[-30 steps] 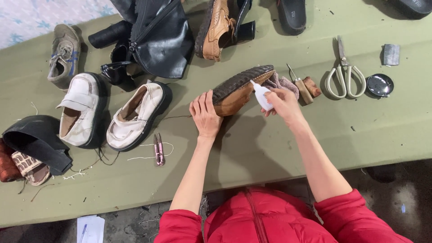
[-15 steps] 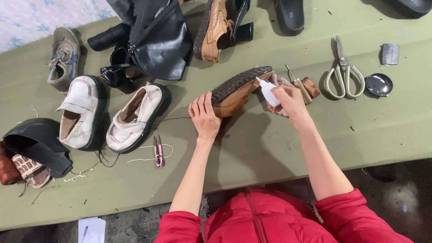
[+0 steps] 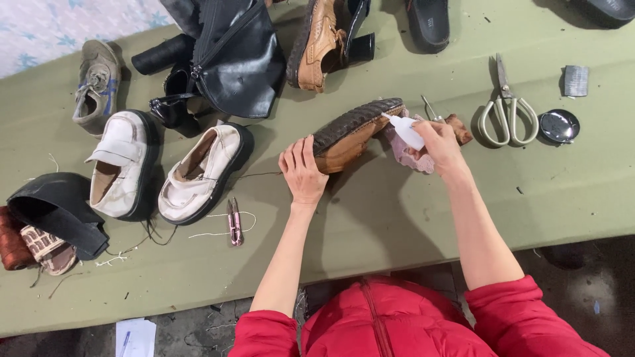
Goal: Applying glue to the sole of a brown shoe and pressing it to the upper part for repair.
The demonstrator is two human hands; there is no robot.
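A brown shoe (image 3: pixel 349 135) with a dark ridged sole lies on its side in the middle of the green table (image 3: pixel 397 218). My left hand (image 3: pixel 301 169) presses flat on its near end and holds it down. My right hand (image 3: pixel 438 144) grips a small white glue bottle (image 3: pixel 405 131), whose tip points at the shoe's far end by the sole edge. A pink cloth (image 3: pixel 405 153) lies bunched under that hand. Both sleeves are red.
Two white shoes (image 3: pixel 165 168) stand at the left, with a black boot (image 3: pixel 228 56) and a tan shoe (image 3: pixel 317 43) behind. Scissors (image 3: pixel 506 109), a round tin lid (image 3: pixel 559 125), a thread snipper (image 3: pixel 234 221) and a small grey shoe (image 3: pixel 98 86) lie about.
My right hand with the glue bottle has shifted slightly right along the shoe's far end. My left hand has stayed on the shoe.
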